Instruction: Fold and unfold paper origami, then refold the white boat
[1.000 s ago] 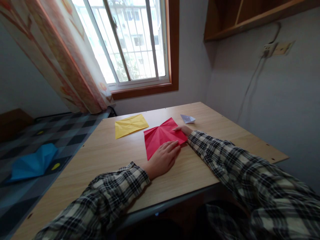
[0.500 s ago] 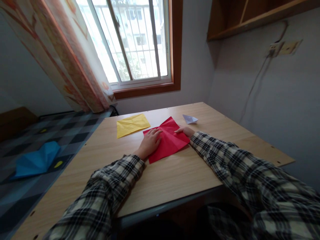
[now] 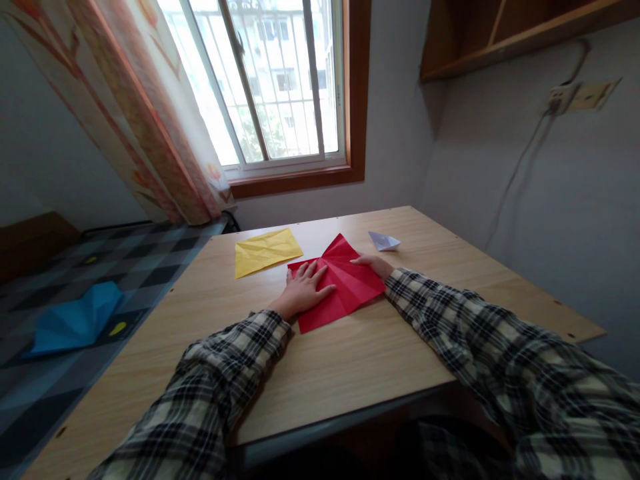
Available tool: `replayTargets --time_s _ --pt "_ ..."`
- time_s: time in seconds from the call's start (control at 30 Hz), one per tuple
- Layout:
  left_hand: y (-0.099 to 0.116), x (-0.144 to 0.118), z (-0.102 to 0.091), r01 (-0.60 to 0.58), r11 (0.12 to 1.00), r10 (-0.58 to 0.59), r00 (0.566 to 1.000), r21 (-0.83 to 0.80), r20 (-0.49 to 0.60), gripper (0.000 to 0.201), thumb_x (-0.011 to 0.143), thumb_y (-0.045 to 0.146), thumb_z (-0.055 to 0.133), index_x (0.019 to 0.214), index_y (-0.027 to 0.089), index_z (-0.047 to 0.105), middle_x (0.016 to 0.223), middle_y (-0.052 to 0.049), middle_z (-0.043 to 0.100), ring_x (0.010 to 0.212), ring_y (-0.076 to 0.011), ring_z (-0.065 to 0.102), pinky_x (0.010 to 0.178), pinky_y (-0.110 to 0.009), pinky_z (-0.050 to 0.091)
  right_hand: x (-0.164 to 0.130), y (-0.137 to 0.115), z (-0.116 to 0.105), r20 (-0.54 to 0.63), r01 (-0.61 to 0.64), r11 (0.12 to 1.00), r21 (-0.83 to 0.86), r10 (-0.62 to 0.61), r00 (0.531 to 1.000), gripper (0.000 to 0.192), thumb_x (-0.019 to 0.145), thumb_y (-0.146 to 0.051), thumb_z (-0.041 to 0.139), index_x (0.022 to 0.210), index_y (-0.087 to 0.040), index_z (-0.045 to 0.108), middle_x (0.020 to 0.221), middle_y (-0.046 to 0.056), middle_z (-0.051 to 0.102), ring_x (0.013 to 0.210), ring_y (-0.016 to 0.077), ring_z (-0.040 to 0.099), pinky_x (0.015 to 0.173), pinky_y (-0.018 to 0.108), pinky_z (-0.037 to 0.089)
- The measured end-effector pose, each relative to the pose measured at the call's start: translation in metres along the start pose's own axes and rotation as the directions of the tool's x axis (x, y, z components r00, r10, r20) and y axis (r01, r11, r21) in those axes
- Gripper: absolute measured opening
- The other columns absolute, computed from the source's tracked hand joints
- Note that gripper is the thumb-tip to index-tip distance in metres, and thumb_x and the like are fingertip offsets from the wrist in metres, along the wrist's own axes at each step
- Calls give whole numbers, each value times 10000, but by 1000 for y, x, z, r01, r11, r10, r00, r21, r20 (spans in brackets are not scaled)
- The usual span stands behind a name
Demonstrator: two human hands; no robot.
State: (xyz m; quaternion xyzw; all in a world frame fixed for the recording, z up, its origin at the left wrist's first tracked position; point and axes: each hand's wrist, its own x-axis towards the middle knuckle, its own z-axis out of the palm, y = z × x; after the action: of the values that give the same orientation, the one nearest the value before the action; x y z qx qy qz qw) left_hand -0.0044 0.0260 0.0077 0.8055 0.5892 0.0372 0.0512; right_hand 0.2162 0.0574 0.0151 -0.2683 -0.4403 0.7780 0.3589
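Note:
A creased sheet of red paper (image 3: pixel 345 287) lies on the wooden table in front of me, its far corner and right side raised a little. My left hand (image 3: pixel 303 290) rests flat on the left part of the sheet with the fingers spread. At the right edge, my right hand (image 3: pixel 374 265) holds the paper, thumb on top and the other fingers hidden underneath. Beyond my left hand is a creased yellow sheet of paper (image 3: pixel 267 252). A small folded white paper piece (image 3: pixel 384 241) sits beyond my right hand.
The light wooden table (image 3: pixel 280 380) has its near edge just before me. To the left, a blue folded paper (image 3: pixel 77 317) lies on a checked cloth (image 3: pixel 30 400). A window (image 3: pixel 280 87) with a curtain (image 3: pixel 145 113) is behind, and a wall shelf (image 3: pixel 500 40) hangs at upper right.
My left hand's fingers have spread wider, the thumb now stretched out across the red paper. My right hand keeps its hold at the right edge. The camera view has shifted slightly.

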Motion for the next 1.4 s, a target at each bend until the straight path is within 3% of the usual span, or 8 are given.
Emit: replayTargets --time_s 0.3,0.53,0.8,0.97,1.17,1.33,1.4 --pt "3 -3 0 -34 999 34 999 9 28 867 823 792 270 1513 267 274 1601 -111 193 1473 -363 121 1118 -678 28 1 0 -2 -46 17 1000 -21 -18 999 274 781 -121 534 1050 -144 584 783 70 714 659 196 669 687 335 571" --pt "7 -14 1 -95 995 95 995 -12 -23 757 869 722 309 1490 290 326 1591 -73 250 1462 -331 189 1142 -642 103 4 1 -5 -174 -45 998 -44 37 984 112 777 -125 599 886 -143 584 694 61 685 625 196 656 676 340 579" --pt "9 -15 -3 -86 996 85 996 -14 -29 652 913 636 331 1469 297 363 1580 -66 285 1453 -319 221 1134 -644 151 3 5 -4 -141 -1 1000 14 3 990 316 719 -40 538 1010 -148 592 814 69 721 723 206 684 760 362 578" --pt "7 -14 -1 -96 995 94 994 -26 -54 625 919 618 339 1461 308 379 1572 -61 304 1449 -318 231 1136 -633 157 5 7 -7 -108 -7 998 70 14 994 263 743 -34 529 961 -165 596 744 54 701 651 198 661 741 371 577" --pt "5 -14 1 -111 993 108 992 -38 -68 617 920 609 352 1456 306 393 1563 -65 325 1446 -322 236 1139 -620 153 1 4 -7 -86 -18 989 147 31 996 271 756 -10 510 967 -158 591 800 61 719 678 187 674 707 329 581" --pt "3 -12 2 -121 992 118 990 -25 -76 633 914 630 334 1452 303 398 1564 -69 322 1439 -322 256 1134 -611 168 0 1 -2 -59 -40 979 199 53 997 148 874 -164 502 986 -132 593 842 92 730 736 186 696 761 317 575" --pt "3 -13 1 -115 993 113 990 -25 -79 630 911 634 338 1446 307 407 1560 -70 331 1436 -324 263 1131 -616 166 1 2 0 -38 -29 980 199 37 999 207 921 -279 460 992 -136 591 863 103 733 784 208 703 800 354 571"
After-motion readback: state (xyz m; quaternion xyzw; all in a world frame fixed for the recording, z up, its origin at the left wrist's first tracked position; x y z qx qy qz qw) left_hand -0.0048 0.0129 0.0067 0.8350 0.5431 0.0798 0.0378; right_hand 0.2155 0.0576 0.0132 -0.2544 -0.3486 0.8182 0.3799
